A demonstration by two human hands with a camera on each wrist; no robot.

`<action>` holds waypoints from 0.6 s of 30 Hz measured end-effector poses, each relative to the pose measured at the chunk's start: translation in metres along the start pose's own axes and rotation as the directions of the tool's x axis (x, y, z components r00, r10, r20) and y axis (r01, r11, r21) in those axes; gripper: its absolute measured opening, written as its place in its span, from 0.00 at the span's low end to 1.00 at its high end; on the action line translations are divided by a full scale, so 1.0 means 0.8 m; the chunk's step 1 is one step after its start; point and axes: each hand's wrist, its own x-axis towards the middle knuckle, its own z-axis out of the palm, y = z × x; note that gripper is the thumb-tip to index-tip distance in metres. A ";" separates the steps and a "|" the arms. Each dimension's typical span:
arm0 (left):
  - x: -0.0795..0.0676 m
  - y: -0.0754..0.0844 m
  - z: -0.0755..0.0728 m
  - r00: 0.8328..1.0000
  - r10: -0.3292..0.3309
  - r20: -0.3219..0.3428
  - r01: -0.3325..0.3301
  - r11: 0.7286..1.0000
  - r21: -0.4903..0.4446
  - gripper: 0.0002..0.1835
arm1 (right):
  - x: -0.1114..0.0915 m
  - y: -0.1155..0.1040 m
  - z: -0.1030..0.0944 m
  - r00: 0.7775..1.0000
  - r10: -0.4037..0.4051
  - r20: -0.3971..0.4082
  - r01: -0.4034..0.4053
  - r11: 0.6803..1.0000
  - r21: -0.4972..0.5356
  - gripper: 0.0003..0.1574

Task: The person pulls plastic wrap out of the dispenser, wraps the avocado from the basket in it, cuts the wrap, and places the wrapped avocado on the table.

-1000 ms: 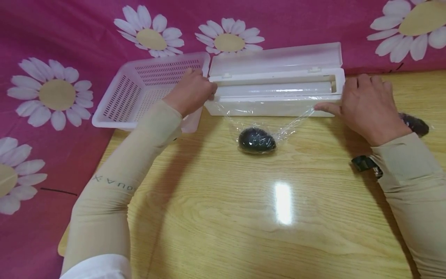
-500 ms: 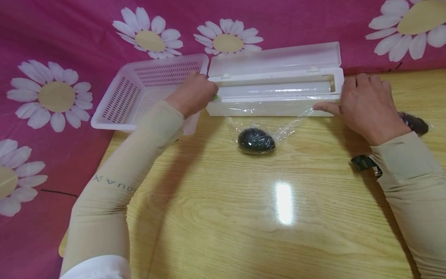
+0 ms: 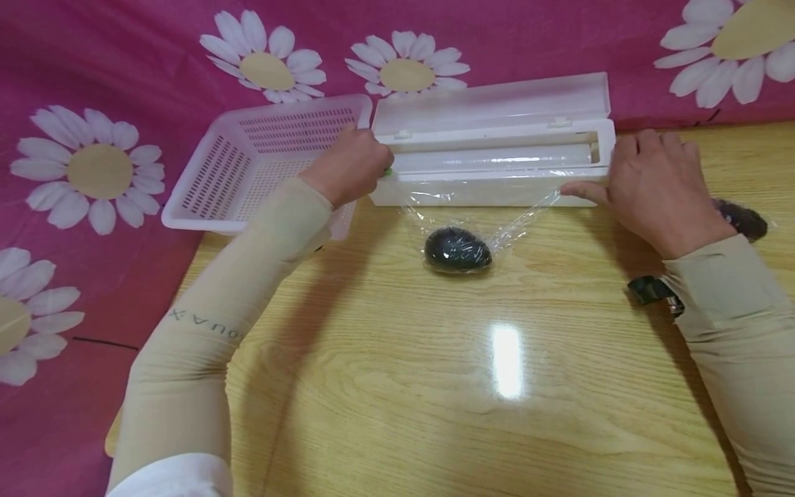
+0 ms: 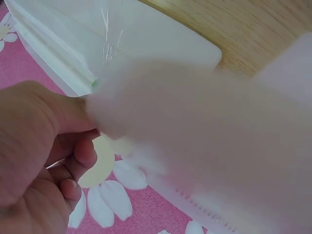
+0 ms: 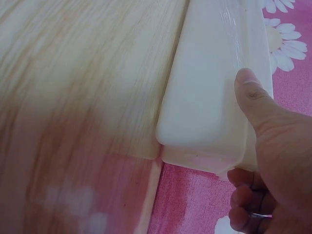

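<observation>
A white cling film dispenser (image 3: 497, 195) stands at the back of the table in the head view, its lid (image 3: 491, 107) raised. My left hand (image 3: 354, 166) pinches a small green slide cutter (image 3: 389, 172) at the left end of its front edge; the fingertips are partly hidden. With thumb on the front face and fingers round the end, my right hand (image 3: 658, 186) holds the dispenser's right end. Clear cling film (image 3: 524, 217) runs from the box down to a dark, glossy, egg-shaped item (image 3: 457, 250) lying wrapped in it on the table.
A white perforated basket (image 3: 205, 172) sits left of the dispenser, under my left forearm. Another dark wrapped item (image 3: 742, 219) lies beyond my right wrist, partly hidden. A flowered pink cloth (image 3: 528, 41) hangs behind the wooden table (image 3: 404, 379).
My left hand has shifted slightly right along the dispenser's front edge, and the green cutter has come into sight at its fingertips. The right hand and the wrapped item have stayed put.
</observation>
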 end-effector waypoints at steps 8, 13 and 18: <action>0.005 0.002 -0.001 1.000 0.009 0.011 -0.009 0.999 0.039 0.09 | 0.001 0.001 0.000 1.000 0.013 0.018 -0.013 1.000 -0.003 0.52; 0.009 0.006 -0.001 1.000 0.008 0.022 -0.009 0.999 0.032 0.08 | 0.001 0.001 0.000 1.000 0.015 0.020 -0.015 1.000 0.008 0.53; 0.014 0.010 -0.002 1.000 0.020 0.023 -0.021 0.999 0.049 0.09 | 0.000 0.001 0.002 0.999 -0.014 -0.031 0.013 1.000 -0.003 0.52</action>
